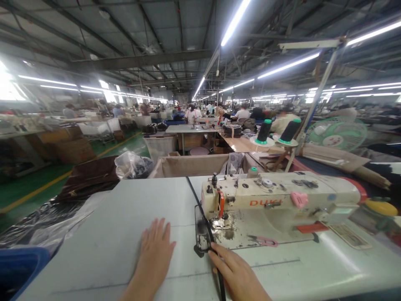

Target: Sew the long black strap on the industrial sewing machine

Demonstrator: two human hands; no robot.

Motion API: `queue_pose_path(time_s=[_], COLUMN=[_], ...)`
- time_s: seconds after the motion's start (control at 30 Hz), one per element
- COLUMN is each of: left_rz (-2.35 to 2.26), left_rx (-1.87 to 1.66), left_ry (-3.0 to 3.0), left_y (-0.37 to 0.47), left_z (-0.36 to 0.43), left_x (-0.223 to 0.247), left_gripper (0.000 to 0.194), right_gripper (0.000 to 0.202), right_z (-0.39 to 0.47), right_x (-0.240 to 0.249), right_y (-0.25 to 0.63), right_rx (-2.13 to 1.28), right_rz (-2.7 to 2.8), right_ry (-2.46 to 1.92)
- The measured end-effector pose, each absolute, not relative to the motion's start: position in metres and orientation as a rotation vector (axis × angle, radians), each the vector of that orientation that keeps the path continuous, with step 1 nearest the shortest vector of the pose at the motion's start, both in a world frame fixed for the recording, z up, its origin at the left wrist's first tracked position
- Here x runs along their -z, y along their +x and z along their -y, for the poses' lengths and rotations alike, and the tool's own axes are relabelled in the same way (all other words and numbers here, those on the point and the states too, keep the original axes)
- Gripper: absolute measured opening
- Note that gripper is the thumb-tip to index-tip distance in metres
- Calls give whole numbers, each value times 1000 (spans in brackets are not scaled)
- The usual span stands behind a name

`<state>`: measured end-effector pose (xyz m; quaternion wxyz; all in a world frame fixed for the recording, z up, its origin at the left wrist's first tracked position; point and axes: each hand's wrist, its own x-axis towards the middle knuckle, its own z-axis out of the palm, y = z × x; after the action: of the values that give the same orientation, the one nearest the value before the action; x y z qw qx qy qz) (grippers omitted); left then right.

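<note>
A long, narrow black strap (194, 193) runs over the pale table from its far edge, past the needle area of a sewing machine (244, 205), and down toward me. My right hand (234, 271) has its fingers closed around the near part of this strap, just in front of the presser foot. Flat on the tabletop, left of the machine, rests my left hand (154, 255), fingers stretched and holding nothing. Pink-handled thread snips (265, 241) lie on the machine bed, right of the needle.
Two dark thread cones (264, 132) stand behind the machine. A fabric-lined bin (191, 166) adjoins the table's far edge. On the left are a brown bag (90, 177) and a blue tub (21, 267). A green fan (336, 133) stands at right. Several people sit farther back.
</note>
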<state>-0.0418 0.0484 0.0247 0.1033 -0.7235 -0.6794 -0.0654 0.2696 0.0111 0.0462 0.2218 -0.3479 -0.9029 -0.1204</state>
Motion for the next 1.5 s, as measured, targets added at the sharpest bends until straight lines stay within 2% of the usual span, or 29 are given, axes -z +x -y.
queue_pose_path(time_s=[0.07, 0.23, 0.5, 0.87, 1.5], left_rz=[1796, 1529, 1526, 1602, 1762], left_rx=[402, 594, 543, 437, 383], left_ry=[-2369, -2738, -2709, -2672, -2709], left_y=[-18, 29, 26, 32, 42], left_z=[-51, -60, -67, -61, -68], left_x=[-20, -9, 6, -19, -34], left_gripper=[51, 78, 59, 59, 57], right_gripper=[40, 40, 41, 35, 32], right_z=[-12, -13, -12, -13, -12], right_x=[-46, -42, -48, -46, -51], right_y=[270, 267, 261, 263, 257], right_rx=[317, 314, 240, 277, 223], right_rz=[2504, 2483, 2325, 2289, 2249], right_ry=[-969, -964, -994, -1018, -1035])
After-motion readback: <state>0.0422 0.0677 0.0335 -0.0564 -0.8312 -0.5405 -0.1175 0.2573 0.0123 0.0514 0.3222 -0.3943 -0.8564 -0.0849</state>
